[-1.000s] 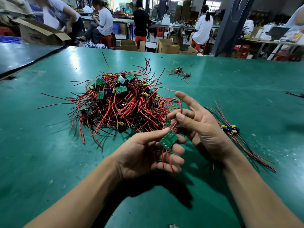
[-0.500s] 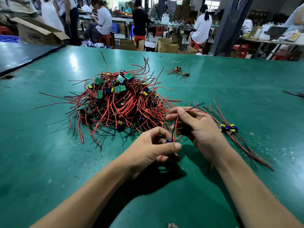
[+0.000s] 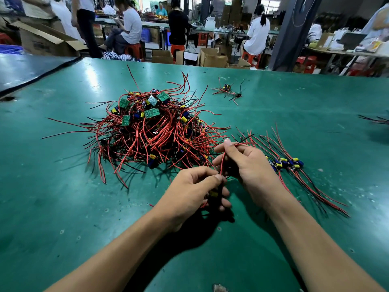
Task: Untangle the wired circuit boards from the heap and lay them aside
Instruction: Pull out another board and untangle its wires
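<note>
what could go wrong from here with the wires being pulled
The red wire is stretched between the left hand and right hand; a hard pull may tear it loose. Loose ends of the heap lie close by and could snag. The right forearm may brush the sorted row.

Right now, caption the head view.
Left hand and right hand hold red wires beside the tangled heap of circuit boards.
</note>
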`<state>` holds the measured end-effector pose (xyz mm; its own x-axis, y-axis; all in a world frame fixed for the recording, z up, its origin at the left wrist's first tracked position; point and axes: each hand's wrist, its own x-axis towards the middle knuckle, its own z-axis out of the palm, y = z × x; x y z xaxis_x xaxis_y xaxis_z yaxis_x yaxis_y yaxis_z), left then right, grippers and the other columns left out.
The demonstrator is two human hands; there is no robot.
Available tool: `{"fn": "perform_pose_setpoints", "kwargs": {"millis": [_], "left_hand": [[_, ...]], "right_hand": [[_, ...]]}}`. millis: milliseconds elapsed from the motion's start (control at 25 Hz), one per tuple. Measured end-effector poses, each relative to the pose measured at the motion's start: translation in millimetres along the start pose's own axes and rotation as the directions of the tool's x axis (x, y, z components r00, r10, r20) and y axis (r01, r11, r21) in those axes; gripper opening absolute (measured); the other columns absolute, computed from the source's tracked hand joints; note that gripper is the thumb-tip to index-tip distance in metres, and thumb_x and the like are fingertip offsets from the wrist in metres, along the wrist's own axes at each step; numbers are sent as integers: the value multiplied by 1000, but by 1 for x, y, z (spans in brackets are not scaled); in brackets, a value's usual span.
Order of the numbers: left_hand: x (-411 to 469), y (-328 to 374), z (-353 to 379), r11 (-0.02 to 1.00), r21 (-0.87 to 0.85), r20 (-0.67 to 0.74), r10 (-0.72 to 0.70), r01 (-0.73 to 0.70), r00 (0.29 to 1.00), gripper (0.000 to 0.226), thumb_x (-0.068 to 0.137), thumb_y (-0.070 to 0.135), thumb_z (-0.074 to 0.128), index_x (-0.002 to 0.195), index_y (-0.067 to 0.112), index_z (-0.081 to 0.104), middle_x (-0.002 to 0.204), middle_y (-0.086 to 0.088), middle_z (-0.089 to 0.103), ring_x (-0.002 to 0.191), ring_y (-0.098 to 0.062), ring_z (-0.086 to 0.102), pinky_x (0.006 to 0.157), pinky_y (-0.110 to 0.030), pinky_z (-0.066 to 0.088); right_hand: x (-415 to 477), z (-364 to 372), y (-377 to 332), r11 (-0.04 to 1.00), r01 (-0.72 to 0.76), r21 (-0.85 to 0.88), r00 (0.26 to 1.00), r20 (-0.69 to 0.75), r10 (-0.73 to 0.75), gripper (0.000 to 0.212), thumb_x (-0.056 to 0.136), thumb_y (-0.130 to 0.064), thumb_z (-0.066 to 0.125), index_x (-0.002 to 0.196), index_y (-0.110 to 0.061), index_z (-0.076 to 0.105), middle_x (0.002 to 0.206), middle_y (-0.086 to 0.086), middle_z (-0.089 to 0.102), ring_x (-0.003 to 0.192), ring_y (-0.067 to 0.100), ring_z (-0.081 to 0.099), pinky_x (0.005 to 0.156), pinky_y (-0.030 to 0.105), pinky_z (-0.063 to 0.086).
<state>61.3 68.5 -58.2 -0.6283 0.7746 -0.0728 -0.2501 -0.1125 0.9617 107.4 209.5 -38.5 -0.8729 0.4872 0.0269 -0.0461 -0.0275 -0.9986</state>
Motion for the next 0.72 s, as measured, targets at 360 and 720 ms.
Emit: {"fn": "perform_pose_setpoints", "kwargs": {"millis": [360,720], "left_hand": [[5,-2,-9,980,133,-75,156,-145,985,23,102,16,51,98,12,73,61,-7,63,48,-21,58,45,-25,50],[4,-1,-10,985,159,-40,76,-69,996,16,96,3,56,87,-6,66,62,-13,63,49,-24,63,44,-25,51]], "right_hand": [[-11,7,7,985,-109,-133,937,317,146,36,101,-33,57,89,-1,65,71,27,65,47,26,61,46,26,50],[-5,3,10,975,-16,-222,999,47,28,39,97,-41,62,82,-9,78,63,7,70,45,12,59,45,16,43]]}}
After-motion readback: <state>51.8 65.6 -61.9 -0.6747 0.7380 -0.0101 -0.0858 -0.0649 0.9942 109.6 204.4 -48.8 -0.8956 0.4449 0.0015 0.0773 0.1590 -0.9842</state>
